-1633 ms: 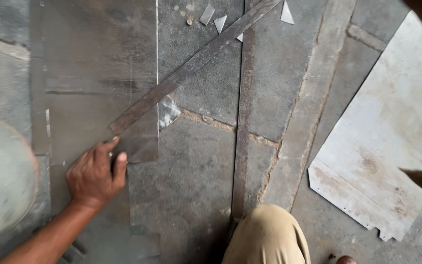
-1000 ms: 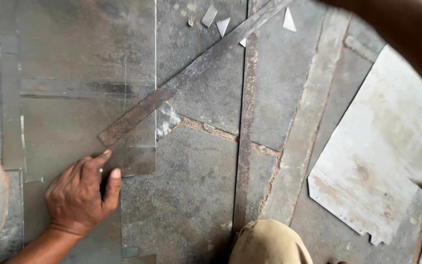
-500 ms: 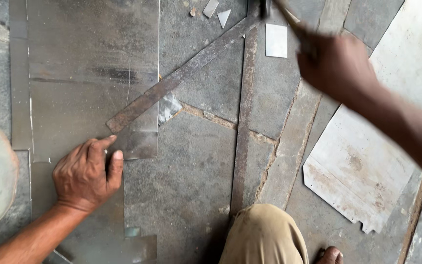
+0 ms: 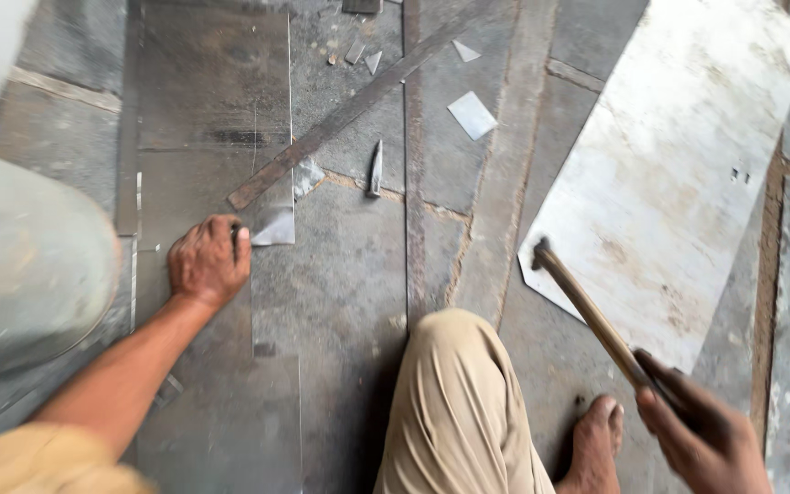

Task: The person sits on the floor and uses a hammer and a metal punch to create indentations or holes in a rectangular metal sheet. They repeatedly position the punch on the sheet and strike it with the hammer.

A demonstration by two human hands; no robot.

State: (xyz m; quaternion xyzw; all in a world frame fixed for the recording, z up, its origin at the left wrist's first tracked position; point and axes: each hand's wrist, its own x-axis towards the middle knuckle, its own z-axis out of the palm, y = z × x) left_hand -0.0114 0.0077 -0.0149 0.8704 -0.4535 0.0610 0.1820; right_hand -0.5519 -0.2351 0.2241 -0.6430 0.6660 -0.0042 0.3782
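My left hand [image 4: 208, 261] presses down on a grey metal sheet [image 4: 208, 110] lying on the stone floor, its fingers at the near end of a long rusty flat bar [image 4: 358, 101] that runs diagonally across the sheet. At the lower right, my right hand [image 4: 701, 439] grips the wooden handle of a hammer [image 4: 587, 311], whose head points up and left over the floor. A small dark chisel [image 4: 375, 169] lies loose on the floor beside the bar.
A large pale metal sheet [image 4: 688, 174] lies at the right. Small cut metal scraps [image 4: 473, 114] are scattered near the top. My bent knee in tan trousers [image 4: 454, 393] and a bare foot [image 4: 592, 444] sit at the bottom centre. A rounded grey object [image 4: 20, 265] fills the left.
My right hand has come down from the top of the view to the lower right, now holding a hammer. The chisel now lies on the floor. My left hand stays on the sheet.
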